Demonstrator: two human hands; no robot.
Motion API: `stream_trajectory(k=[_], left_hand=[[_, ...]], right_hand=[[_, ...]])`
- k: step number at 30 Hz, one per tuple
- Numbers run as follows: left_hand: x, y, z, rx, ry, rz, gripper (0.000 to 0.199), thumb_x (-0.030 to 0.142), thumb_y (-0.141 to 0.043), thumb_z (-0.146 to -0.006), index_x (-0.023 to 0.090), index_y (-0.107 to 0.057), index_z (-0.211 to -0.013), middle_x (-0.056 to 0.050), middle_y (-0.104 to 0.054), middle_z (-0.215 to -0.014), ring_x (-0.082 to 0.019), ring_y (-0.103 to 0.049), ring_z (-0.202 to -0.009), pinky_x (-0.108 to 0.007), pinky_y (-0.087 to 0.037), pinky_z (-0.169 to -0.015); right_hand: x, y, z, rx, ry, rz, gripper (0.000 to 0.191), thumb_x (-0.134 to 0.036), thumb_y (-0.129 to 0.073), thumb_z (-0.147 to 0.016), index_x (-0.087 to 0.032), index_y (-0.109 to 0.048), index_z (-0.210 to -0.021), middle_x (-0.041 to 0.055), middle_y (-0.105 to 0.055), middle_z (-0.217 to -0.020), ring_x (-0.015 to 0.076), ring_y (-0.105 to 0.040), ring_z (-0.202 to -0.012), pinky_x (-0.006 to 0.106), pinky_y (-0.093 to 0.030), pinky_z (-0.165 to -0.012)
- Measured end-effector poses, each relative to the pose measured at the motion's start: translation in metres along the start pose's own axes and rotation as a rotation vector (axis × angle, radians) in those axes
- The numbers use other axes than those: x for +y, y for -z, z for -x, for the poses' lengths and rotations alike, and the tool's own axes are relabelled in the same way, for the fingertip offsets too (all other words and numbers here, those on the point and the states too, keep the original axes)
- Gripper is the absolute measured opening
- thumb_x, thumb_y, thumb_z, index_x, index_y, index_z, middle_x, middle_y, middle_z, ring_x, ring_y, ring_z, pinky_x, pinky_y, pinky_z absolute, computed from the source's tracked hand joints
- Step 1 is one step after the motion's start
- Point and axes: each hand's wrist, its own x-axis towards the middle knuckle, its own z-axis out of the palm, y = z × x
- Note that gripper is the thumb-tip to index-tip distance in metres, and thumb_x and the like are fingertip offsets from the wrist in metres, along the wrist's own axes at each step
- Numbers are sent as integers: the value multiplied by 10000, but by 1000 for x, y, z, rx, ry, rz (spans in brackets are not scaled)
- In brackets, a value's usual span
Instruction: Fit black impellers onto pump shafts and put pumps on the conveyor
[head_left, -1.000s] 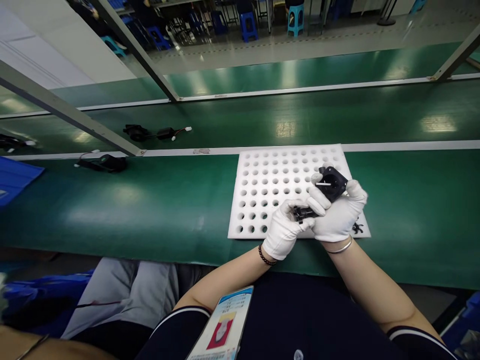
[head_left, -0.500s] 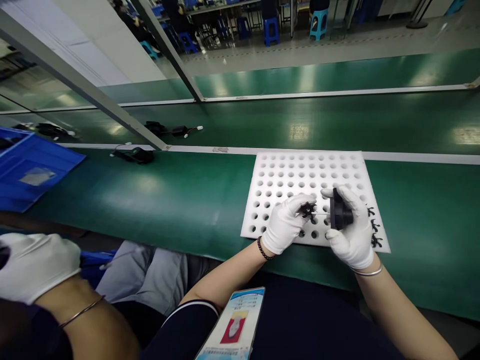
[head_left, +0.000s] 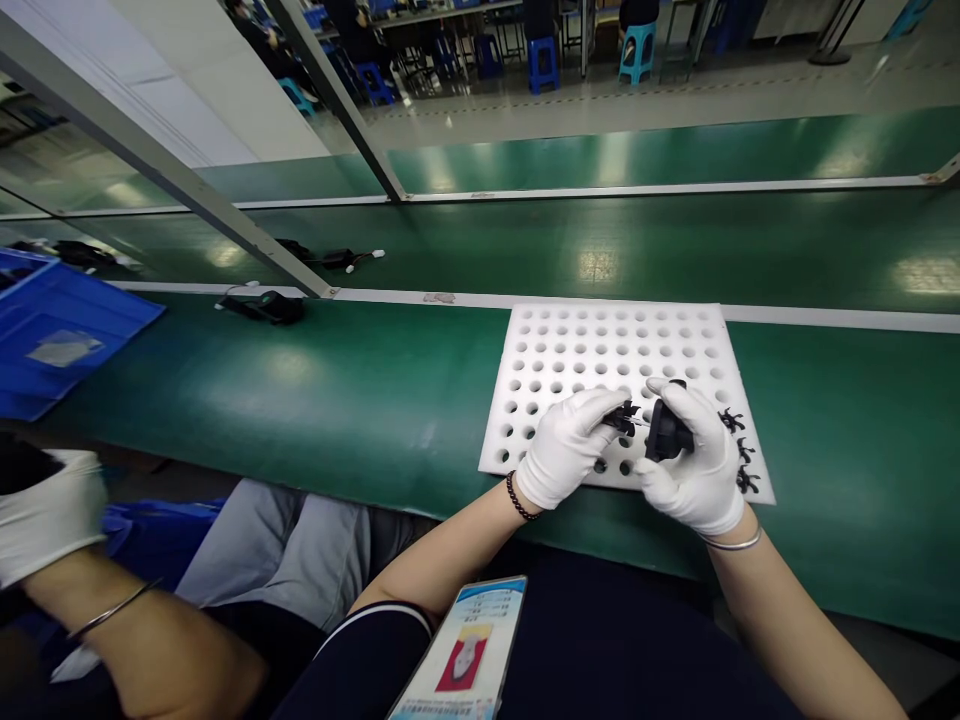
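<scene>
My left hand (head_left: 559, 450), in a white glove, pinches a small black bladed rotor (head_left: 622, 418) with a thin, light shaft pointing right. In my right hand (head_left: 699, 468), also gloved in white, is a black square-flanged housing (head_left: 667, 433), its flange facing the rotor. The shaft's end lies close to the housing; whether it touches cannot be made out. Both hands are above a white foam tray (head_left: 491, 445) with rows of round holes. Several more black rotors (head_left: 742, 452) stand along the tray's right edge, beside my right hand.
The tray lies on a green bench (head_left: 375, 400). To the left are a blue bin (head_left: 82, 340) and black wired parts (head_left: 270, 307). A metal post (head_left: 247, 235) slants up from the bench divider. At lower left is a co-worker's gloved hand (head_left: 56, 515).
My right hand has tilted the housing and brought it nearer the rotor, so less of the shaft shows between them. The co-worker's hand has moved left.
</scene>
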Motion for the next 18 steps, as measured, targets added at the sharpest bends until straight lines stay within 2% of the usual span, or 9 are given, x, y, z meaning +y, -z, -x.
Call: stream_trajectory(k=[2,4,8,12,15,17,18], left_hand=[[0,2,-1,-66,3,-41,286,172,-565,-909,215,-688,-1163,-75,-708,-1013,-215,-663,-914,-373,-558,-879],[1,5,-3,-123,14,-86,268,200,-571,-910,212,-692,-1149,-82,-700,-986,-234,-653,-899,-405,-546,-898],[4,9,-4,-159,46,-167,297,179,-566,-889,207,-680,-1161,-91,-692,-998,-263,-653,-925,-437,-525,-943],[10,9,-2,-240,128,-278,397,199,-564,-897,183,-611,-1290,-105,-702,-1037,-268,-662,-917,-422,-537,-909],[13,4,3,-193,145,-245,590,225,-584,-901,155,-444,-1470,-126,-708,-1051,-277,-666,-902,-417,-540,-878],[16,-1,5,-101,74,-169,650,228,-583,-912,166,-366,-1521,-130,-704,-1105,-268,-664,-946,-416,-520,-930],[17,-3,6,-51,35,-135,667,227,-591,-912,180,-347,-1531,-129,-697,-1142,-261,-660,-973,-415,-508,-958]], right_hand=[[1,1,1,-14,-9,-17,698,-427,-664,-863,-256,-416,-1492,158,-603,-1298,333,-634,-1152,486,-590,-857],[3,1,2,-28,-45,-46,673,-433,-650,-881,-252,-419,-1486,160,-599,-1296,326,-623,-1172,502,-570,-906],[5,1,6,-62,-155,-89,672,-471,-662,-895,-247,-411,-1477,161,-580,-1325,309,-592,-1227,520,-517,-1005],[6,-1,12,-76,-300,-68,676,-532,-709,-858,-234,-473,-1417,154,-616,-1278,299,-626,-1166,498,-535,-965],[5,-6,14,-132,-501,-70,691,-571,-753,-803,-228,-543,-1364,141,-648,-1238,303,-651,-1096,491,-544,-935],[1,-11,14,-70,-638,-193,657,-589,-751,-795,-225,-586,-1316,127,-655,-1225,281,-659,-1046,447,-560,-897],[-2,-13,12,2,-731,-335,615,-607,-724,-811,-222,-609,-1277,114,-666,-1189,255,-666,-992,404,-574,-839]])
